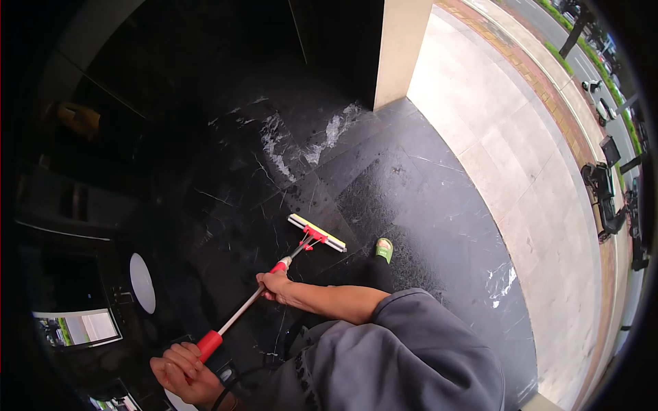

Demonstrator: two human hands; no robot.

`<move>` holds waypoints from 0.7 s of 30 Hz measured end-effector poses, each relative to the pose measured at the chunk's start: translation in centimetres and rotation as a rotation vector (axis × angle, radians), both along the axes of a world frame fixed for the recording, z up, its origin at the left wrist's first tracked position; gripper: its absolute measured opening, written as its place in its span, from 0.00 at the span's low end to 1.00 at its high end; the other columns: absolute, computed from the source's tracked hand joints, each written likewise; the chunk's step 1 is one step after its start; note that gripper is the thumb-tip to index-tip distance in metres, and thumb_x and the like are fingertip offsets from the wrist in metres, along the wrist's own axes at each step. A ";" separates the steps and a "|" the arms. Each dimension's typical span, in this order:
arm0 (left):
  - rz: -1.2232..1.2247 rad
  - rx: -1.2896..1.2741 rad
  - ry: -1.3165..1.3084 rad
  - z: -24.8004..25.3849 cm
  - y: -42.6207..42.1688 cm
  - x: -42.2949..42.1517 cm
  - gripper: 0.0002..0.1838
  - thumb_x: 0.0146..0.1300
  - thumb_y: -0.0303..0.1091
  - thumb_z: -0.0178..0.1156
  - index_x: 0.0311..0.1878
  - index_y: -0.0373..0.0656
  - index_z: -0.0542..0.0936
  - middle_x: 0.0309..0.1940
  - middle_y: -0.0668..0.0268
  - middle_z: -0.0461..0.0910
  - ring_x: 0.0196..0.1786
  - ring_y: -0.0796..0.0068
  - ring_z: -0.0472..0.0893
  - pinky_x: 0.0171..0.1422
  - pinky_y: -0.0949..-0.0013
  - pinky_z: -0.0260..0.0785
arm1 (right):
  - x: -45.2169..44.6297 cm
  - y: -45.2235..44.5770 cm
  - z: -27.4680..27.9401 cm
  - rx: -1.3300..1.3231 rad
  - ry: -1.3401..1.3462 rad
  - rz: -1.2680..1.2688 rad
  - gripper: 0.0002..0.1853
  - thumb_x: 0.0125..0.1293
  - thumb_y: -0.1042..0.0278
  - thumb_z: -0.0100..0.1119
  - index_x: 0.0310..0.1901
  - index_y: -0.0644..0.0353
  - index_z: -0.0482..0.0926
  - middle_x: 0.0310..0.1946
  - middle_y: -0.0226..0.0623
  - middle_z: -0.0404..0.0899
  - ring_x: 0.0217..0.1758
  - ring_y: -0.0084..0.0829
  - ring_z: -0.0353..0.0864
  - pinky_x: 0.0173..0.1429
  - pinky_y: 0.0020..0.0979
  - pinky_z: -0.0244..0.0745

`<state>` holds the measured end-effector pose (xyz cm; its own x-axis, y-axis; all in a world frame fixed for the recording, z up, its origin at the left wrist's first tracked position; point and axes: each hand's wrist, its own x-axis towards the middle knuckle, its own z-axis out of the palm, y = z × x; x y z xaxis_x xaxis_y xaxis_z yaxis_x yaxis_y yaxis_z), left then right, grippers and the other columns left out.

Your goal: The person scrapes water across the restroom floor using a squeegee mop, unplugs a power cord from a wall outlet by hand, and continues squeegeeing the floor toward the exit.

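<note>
Both my hands are on a long-handled sponge mop (pixel 238 312) with a grey shaft and red grips. My left hand (pixel 186 373) is closed around the red grip at the handle's end, at the lower left. Farther up, my right hand (pixel 273 285) wraps the shaft just below the upper red sleeve. The mop head (pixel 317 233) is a narrow bar with a yellow and white strip and a red bracket. It is over the dark tiled floor (pixel 418 198); whether it touches is unclear. Wet, shiny patches show on the tiles.
My foot in a green sandal (pixel 384 251) is right of the mop head. A pale pillar (pixel 397 55) stands ahead. Beyond the dark floor lies light paving (pixel 493 151), with parked scooters (pixel 603 198) by the road. A white oval object (pixel 142 283) is at left.
</note>
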<state>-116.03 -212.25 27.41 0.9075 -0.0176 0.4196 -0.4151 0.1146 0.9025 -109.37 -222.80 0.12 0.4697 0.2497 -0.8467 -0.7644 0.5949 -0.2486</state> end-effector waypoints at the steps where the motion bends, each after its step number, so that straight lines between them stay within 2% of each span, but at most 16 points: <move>1: 0.056 -0.052 -0.006 -0.6 -1.0 0.4 0.11 0.66 0.29 0.47 0.27 0.45 0.60 0.12 0.70 0.60 0.17 0.82 0.58 0.28 0.74 0.56 | 0.9 -1.6 -0.1 -0.072 -0.011 -0.032 0.10 0.56 0.64 0.60 0.26 0.61 0.75 0.18 0.35 0.75 0.14 0.25 0.72 0.13 0.22 0.64; 3: 0.029 -0.091 -0.004 -2.3 -4.0 1.7 0.11 0.65 0.27 0.46 0.26 0.45 0.60 0.12 0.70 0.60 0.17 0.81 0.59 0.29 0.73 0.56 | 3.2 -6.6 0.1 -0.215 -0.076 -0.061 0.11 0.58 0.64 0.61 0.26 0.62 0.74 0.17 0.35 0.74 0.13 0.25 0.71 0.13 0.25 0.64; 4: 0.006 -0.127 -0.001 -3.6 -5.9 2.4 0.10 0.65 0.26 0.45 0.26 0.45 0.59 0.13 0.70 0.60 0.18 0.80 0.59 0.29 0.72 0.57 | 4.7 -9.6 -0.1 -0.292 -0.092 -0.040 0.09 0.59 0.67 0.61 0.30 0.62 0.72 0.19 0.34 0.72 0.13 0.26 0.70 0.13 0.26 0.63; 6: -0.027 -0.175 0.036 -6.8 -10.2 4.7 0.10 0.63 0.24 0.44 0.26 0.44 0.59 0.14 0.70 0.61 0.19 0.77 0.60 0.30 0.69 0.57 | 8.2 -15.6 -2.6 -0.368 -0.117 -0.042 0.10 0.61 0.65 0.60 0.31 0.61 0.70 0.18 0.35 0.72 0.11 0.28 0.69 0.12 0.29 0.63; 9: -0.088 -0.208 0.118 -12.8 -17.0 8.5 0.11 0.65 0.25 0.45 0.26 0.45 0.60 0.16 0.69 0.62 0.23 0.75 0.63 0.35 0.66 0.58 | 13.4 -24.2 -9.0 -0.725 -0.242 -0.007 0.12 0.63 0.63 0.59 0.35 0.62 0.70 0.19 0.36 0.73 0.15 0.31 0.74 0.13 0.33 0.68; 10: -0.093 -0.178 0.153 -14.5 -19.1 9.7 0.11 0.65 0.23 0.46 0.26 0.44 0.62 0.16 0.69 0.63 0.23 0.74 0.65 0.38 0.64 0.62 | 14.7 -27.1 -10.7 -0.736 -0.151 -0.024 0.13 0.64 0.60 0.58 0.37 0.61 0.71 0.20 0.36 0.74 0.16 0.32 0.75 0.14 0.34 0.71; 12: -0.124 -0.141 0.204 -17.4 -22.9 11.9 0.11 0.64 0.23 0.48 0.25 0.43 0.64 0.17 0.69 0.65 0.25 0.75 0.67 0.44 0.62 0.66 | 16.6 -32.2 -11.8 -0.835 -0.070 0.102 0.20 0.63 0.48 0.58 0.38 0.59 0.75 0.24 0.37 0.79 0.24 0.34 0.81 0.25 0.38 0.78; 13: -0.112 -0.124 0.248 -18.4 -24.5 12.3 0.11 0.64 0.23 0.49 0.25 0.43 0.64 0.17 0.69 0.65 0.25 0.75 0.68 0.47 0.61 0.66 | 17.7 -34.3 -16.4 -0.791 -0.025 0.106 0.21 0.63 0.45 0.58 0.38 0.58 0.75 0.26 0.36 0.79 0.27 0.34 0.82 0.28 0.40 0.79; 14: -0.107 -0.110 0.297 -19.1 -25.5 12.6 0.11 0.64 0.23 0.50 0.25 0.43 0.64 0.18 0.69 0.66 0.26 0.75 0.69 0.50 0.59 0.67 | 18.1 -35.5 -16.0 -0.784 0.015 0.166 0.21 0.63 0.45 0.58 0.39 0.58 0.75 0.25 0.34 0.78 0.26 0.34 0.81 0.29 0.40 0.79; 16: -0.050 -0.144 0.348 -19.8 -25.1 12.2 0.12 0.65 0.25 0.50 0.24 0.43 0.64 0.18 0.69 0.67 0.26 0.76 0.70 0.52 0.59 0.66 | 18.7 -35.0 -18.7 -0.768 0.038 0.238 0.20 0.64 0.47 0.57 0.39 0.59 0.75 0.25 0.36 0.76 0.25 0.35 0.79 0.28 0.40 0.79; 18: 0.029 -0.174 0.404 -19.9 -22.1 10.6 0.12 0.65 0.23 0.50 0.24 0.43 0.64 0.17 0.70 0.66 0.26 0.77 0.69 0.47 0.63 0.67 | 17.7 -31.7 -21.2 -0.697 0.115 0.344 0.18 0.63 0.50 0.58 0.40 0.59 0.74 0.26 0.37 0.76 0.25 0.36 0.79 0.28 0.41 0.80; 20: 0.088 -0.233 0.422 -18.2 -18.0 8.2 0.12 0.65 0.25 0.48 0.24 0.44 0.62 0.15 0.70 0.64 0.25 0.75 0.69 0.49 0.60 0.67 | 15.0 -25.9 -19.3 -0.609 0.145 0.309 0.19 0.62 0.53 0.60 0.45 0.59 0.72 0.32 0.40 0.77 0.27 0.40 0.81 0.30 0.42 0.83; 21: 0.140 -0.222 0.419 -17.1 -15.7 6.7 0.12 0.65 0.26 0.47 0.24 0.45 0.62 0.15 0.70 0.64 0.24 0.74 0.69 0.49 0.59 0.66 | 13.5 -22.5 -17.4 -0.578 0.188 0.312 0.17 0.62 0.58 0.61 0.45 0.60 0.71 0.35 0.43 0.78 0.31 0.40 0.81 0.30 0.47 0.82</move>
